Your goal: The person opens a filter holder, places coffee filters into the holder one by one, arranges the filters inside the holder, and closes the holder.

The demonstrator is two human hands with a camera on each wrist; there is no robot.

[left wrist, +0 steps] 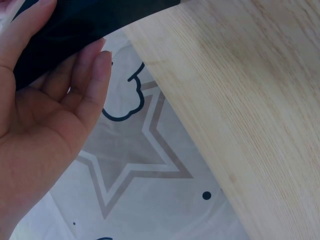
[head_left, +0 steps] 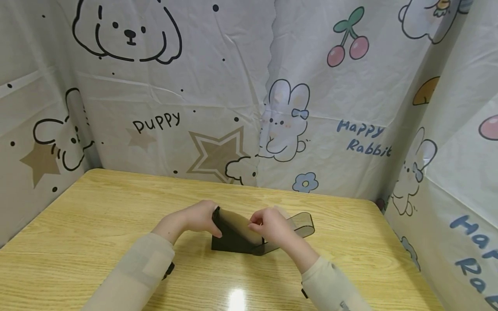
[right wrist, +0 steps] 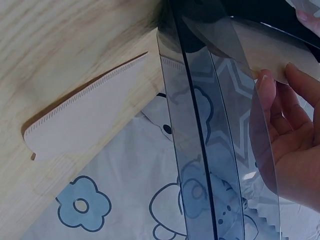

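My left hand (head_left: pixel 200 217) grips the upper left end of a black filter-paper holder (head_left: pixel 230 238), tilted over the wooden table. In the left wrist view, the thumb of that hand (left wrist: pixel 47 112) lies on one side of the black holder (left wrist: pixel 100 22) and the fingers on the other. The holder's clear lid (head_left: pixel 305 225) hangs open toward the right. Tan coffee filter papers (head_left: pixel 236 222) sit inside the holder. My right hand (head_left: pixel 273 226) reaches in past the lid, and its thumb and forefinger pinch the edge of a filter paper (right wrist: pixel 272 47).
A loose coffee filter paper (right wrist: pixel 92 110) with a crimped edge lies on the table (right wrist: pixel 60 45) behind the lid, near the far edge. A printed cloth (head_left: pixel 218 86) hangs behind the table and along both sides.
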